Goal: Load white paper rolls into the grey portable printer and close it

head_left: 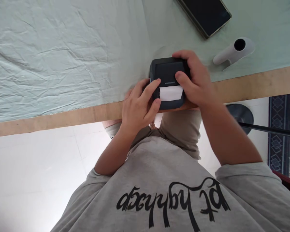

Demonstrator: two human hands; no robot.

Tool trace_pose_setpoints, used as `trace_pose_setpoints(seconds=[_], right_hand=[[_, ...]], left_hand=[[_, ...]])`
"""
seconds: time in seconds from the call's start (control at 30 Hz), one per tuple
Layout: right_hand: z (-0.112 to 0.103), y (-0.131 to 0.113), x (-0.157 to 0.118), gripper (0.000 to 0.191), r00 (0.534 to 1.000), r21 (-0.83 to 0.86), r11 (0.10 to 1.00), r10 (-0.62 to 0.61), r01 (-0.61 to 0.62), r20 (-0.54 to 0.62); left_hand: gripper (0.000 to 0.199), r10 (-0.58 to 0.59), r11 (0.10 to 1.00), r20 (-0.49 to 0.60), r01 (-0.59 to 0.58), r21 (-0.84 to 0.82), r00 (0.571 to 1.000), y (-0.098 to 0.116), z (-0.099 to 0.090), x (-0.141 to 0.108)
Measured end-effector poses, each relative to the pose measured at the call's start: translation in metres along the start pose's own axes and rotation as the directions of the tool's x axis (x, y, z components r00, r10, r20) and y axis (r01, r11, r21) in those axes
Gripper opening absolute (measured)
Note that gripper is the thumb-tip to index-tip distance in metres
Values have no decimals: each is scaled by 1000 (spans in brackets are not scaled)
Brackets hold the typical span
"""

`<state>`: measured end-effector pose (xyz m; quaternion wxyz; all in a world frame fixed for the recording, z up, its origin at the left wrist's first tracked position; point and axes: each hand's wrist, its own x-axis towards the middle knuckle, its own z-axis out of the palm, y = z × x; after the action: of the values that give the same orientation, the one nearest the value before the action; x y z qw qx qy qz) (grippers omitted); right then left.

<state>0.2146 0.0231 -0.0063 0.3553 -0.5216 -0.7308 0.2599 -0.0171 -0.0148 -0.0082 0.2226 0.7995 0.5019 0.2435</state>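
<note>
A dark label printer [164,71] lies at the table's front edge, with a white paper label [171,93] sticking out of its slot. My left hand [140,104] grips the printer's left side, one finger on its top near the label and the thumb at the lower left corner. Around the right side is my right hand [194,79], its thumb on the top face and its fingers over the far right corner. The undersides of both hands' grips are hidden.
A dark phone [207,16] lies at the back right. Nearer on the right is a white handheld device [233,51] with a round dark opening. A pale green cloth [87,58] covers the table, whose wooden edge [50,120] runs along the front.
</note>
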Motion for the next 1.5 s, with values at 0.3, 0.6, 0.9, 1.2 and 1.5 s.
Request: trace_pose_setpoints(seconds=[0.3, 0.6, 0.9, 1.2, 1.5], right_hand=[[9, 3, -11, 52, 989, -62, 997, -50, 41, -141], [11, -5, -12, 58, 986, -82, 995, 37, -51, -163], [11, -1, -13, 52, 988, -57, 997, 38, -47, -148], [-23, -2, -2, 68, 993, -82, 993, 92, -86, 77], [-26, -58, 26, 12, 985, -231, 967, 68, -103, -156]], left_hand=[[111, 24, 995, 85, -32, 91, 996, -7, 5, -3], [116, 26, 997, 52, -29, 66, 998, -15, 9, 3], [113, 53, 997, 51, -56, 58, 997, -16, 6, 2], [98, 49, 996, 16, -50, 75, 999, -12, 8, -1], [98, 23, 999, 14, -23, 38, 1000, -13, 9, -1]])
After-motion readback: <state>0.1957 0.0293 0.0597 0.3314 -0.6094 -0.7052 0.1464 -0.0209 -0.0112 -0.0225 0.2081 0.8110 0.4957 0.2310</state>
